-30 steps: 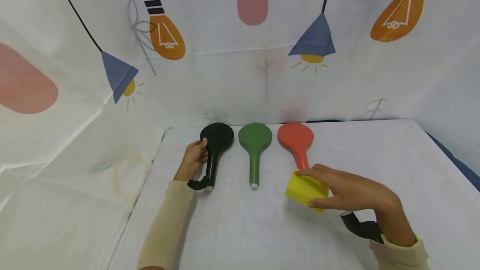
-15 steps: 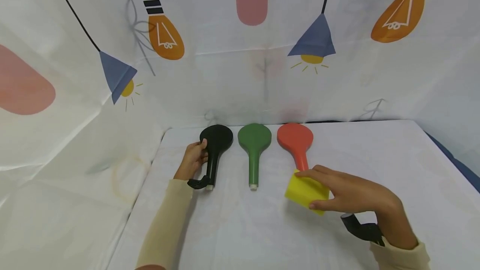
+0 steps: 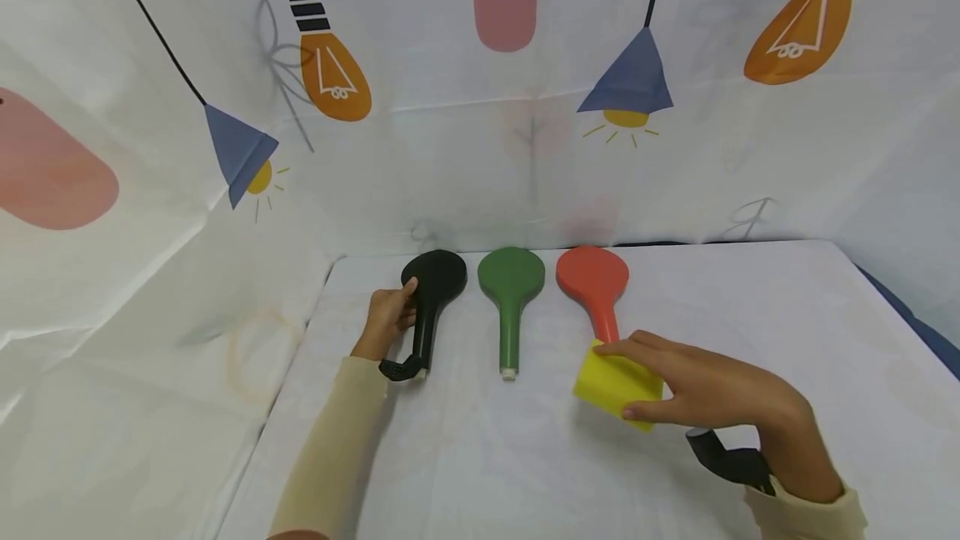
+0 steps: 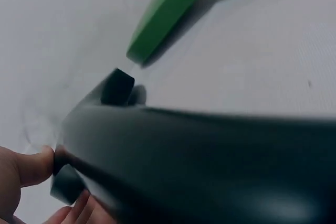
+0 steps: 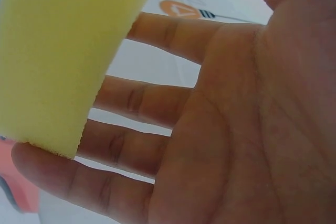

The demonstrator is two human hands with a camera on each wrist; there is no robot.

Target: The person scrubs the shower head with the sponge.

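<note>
In the head view, three paddle-shaped hand showers with round heads lie in a row at the table's far side: black (image 3: pixel 438 275), green (image 3: pixel 512 273) and red (image 3: pixel 592 273). My left hand (image 3: pixel 386 322) grips the left rim of the black head, thumb on top and fingers curling under, as the left wrist view also shows. Over the lower handle of the red one, my right hand (image 3: pixel 708 383) pinches a yellow sponge (image 3: pixel 617 383) between thumb and fingers. The sponge (image 5: pixel 52 61) covers part of the fingers in the right wrist view and hides the red handle's end.
The table has a white cover (image 3: pixel 487 457). Behind and to the left hangs a white sheet (image 3: pixel 450 165) printed with lamps and bulbs. A dark strap with a camera mount (image 3: pixel 727 457) sits on the right wrist, another by the black handle.
The black head has dipped very slightly toward the table. Both hands keep their hold and otherwise stay where they were.
</note>
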